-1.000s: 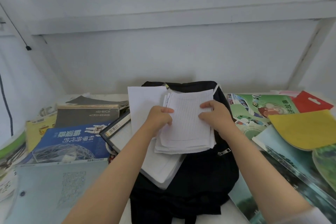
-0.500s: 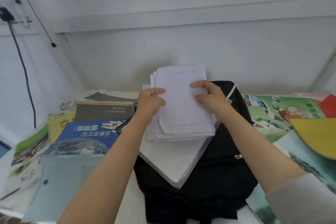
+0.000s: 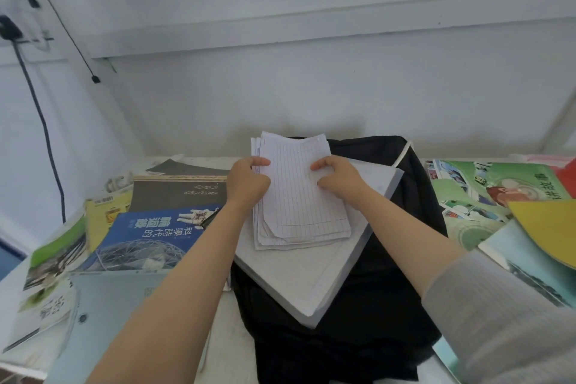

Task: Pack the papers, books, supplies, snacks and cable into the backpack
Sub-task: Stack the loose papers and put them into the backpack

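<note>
Loose lined papers in left hand and right hand, over backpack

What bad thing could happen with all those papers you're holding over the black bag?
The lined sheets are a loose, uneven pile gripped only at the sides by the left hand and right hand, so some could slip out and scatter. The thick white stack under them lies tilted on the soft black backpack and might slide off.
</note>
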Motion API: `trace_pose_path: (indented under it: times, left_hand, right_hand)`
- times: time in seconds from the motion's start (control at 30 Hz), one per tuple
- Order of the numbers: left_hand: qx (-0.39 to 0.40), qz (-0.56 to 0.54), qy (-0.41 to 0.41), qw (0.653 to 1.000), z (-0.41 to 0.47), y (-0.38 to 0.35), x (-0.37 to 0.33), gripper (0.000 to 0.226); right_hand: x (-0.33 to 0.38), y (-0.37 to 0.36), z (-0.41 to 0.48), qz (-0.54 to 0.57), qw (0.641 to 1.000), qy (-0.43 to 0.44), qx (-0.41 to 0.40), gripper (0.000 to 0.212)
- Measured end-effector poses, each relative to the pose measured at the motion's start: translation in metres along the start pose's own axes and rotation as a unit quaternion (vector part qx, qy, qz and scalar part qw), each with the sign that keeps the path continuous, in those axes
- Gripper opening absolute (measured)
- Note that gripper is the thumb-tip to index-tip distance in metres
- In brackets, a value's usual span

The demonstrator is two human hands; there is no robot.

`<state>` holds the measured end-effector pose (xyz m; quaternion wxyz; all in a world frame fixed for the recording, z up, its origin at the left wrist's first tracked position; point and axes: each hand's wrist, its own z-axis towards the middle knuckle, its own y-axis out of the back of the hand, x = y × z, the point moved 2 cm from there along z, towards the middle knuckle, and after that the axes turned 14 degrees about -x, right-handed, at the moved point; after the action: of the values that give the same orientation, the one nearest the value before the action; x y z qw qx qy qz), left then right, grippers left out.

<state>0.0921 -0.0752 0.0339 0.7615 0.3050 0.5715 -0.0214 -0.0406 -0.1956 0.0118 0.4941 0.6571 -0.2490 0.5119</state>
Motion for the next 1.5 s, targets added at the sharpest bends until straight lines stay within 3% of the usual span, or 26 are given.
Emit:
trace_pose_path:
  times: [0.17, 0.3, 0.4, 0.53, 0.67, 0.87, 1.0, 1.2, 1.33, 1.5]
  left_hand:
    - [-0.014, -0.122, -0.04, 0.992, -0.015, 0.003, -0.012, 0.036]
    - [-0.03, -0.216, -0.044, 0.975, -0.028, 0.011, -0.022, 0.05]
    - [-0.045, -0.259, -0.086, 0.961, -0.039, 0.021, -0.032, 0.06]
    - [-0.077, -0.21, -0.24, 0.945, -0.06, 0.035, -0.053, 0.069]
    - [-0.121, -0.139, -0.342, 0.922, -0.074, 0.037, -0.052, 0.079]
    - [-0.138, -0.12, -0.316, 0.931, -0.077, 0.037, -0.047, 0.063]
    - [-0.148, -0.129, -0.286, 0.938, -0.073, 0.035, -0.044, 0.061]
    - [-0.157, -0.149, -0.3, 0.929, -0.08, 0.029, -0.028, 0.086]
    - [-0.104, -0.201, -0.206, 0.952, -0.094, 0.015, -0.008, 0.098]
    - [-0.182, -0.181, -0.258, 0.931, -0.1, 0.018, -0.012, 0.095]
  right_hand:
    - [-0.01, 0.012, -0.015, 0.083, 0.996, 0.023, 0.003, 0.039]
    - [0.003, 0.023, -0.028, 0.147, 0.982, 0.119, -0.025, 0.072]
    - [0.022, 0.035, -0.036, 0.147, 0.964, 0.217, -0.045, 0.083]
    - [0.045, 0.048, -0.049, 0.134, 0.929, 0.339, -0.066, 0.089]
    - [0.059, 0.057, -0.063, 0.108, 0.906, 0.394, -0.109, 0.085]
    - [0.058, 0.059, -0.068, 0.045, 0.902, 0.407, -0.135, 0.052]
    - [0.048, 0.057, -0.071, 0.072, 0.924, 0.365, -0.092, 0.071]
    - [0.013, 0.045, -0.082, 0.034, 0.944, 0.32, -0.076, 0.099]
    - [-0.004, 0.036, -0.087, 0.024, 0.963, 0.257, -0.077, 0.095]
    - [0.001, 0.034, -0.092, 0.039, 0.955, 0.263, -0.132, 0.073]
